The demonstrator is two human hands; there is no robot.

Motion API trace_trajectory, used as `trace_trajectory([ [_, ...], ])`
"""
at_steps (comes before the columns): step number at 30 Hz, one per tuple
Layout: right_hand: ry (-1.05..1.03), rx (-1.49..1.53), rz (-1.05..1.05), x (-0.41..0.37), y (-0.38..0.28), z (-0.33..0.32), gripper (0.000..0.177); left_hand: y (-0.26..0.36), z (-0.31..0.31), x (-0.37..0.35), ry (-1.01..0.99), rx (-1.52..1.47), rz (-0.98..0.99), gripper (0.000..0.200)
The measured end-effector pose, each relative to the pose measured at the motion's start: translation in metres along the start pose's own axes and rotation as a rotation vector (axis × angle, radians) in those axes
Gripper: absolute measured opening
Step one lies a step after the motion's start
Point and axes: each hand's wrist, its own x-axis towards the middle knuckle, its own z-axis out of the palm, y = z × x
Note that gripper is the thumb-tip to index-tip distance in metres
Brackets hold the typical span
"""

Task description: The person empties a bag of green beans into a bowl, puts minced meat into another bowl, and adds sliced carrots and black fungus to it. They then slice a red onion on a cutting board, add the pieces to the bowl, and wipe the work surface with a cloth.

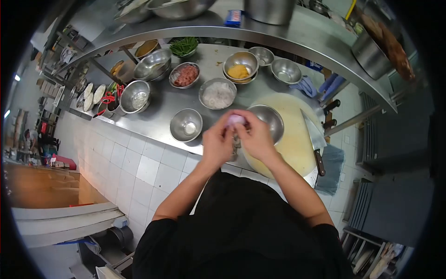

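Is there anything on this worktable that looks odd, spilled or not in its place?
The knife lies at the cutting board's right, handle poking past its rim, where it might be bumped. Small scraps lie near the minced meat.

Head-worn view, facing forward and down, at arm's reach
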Motion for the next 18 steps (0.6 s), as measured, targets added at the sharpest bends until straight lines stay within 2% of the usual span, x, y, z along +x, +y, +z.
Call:
trace_trajectory([
  [3,-0.065,-0.180,-0.053,0.040,0.016,0.076,0.031,-0.044,-0.058,0.019,0.116,-0.029,-0.015,0.036],
  [5,-0.083,-0.306,-0.031,0.059,0.031,0.121,0.030,-0.084,-0.086,0.030,0.240,0.198,-0.072,0.030],
  [7,-0.071,-0.372,0.008,0.069,0.045,0.156,0.029,-0.116,-0.108,0.034,0.252,0.106,-0.110,0.028],
  [8,-0.131,-0.414,0.038,0.074,0.048,0.170,0.028,-0.124,-0.116,0.038,0.285,0.039,-0.150,0.026],
  [11,-0.237,-0.494,0.109,0.079,0.062,0.195,0.026,-0.148,-0.136,0.042,0.246,0.098,-0.277,0.025],
  [16,-0.317,-0.558,0.176,0.101,0.077,0.215,0.025,-0.188,-0.152,0.061,0.190,0.139,-0.255,0.025],
  [18,-0.310,-0.505,0.174,0.105,0.086,0.214,0.026,-0.196,-0.153,0.067,0.111,0.191,-0.209,0.021],
])
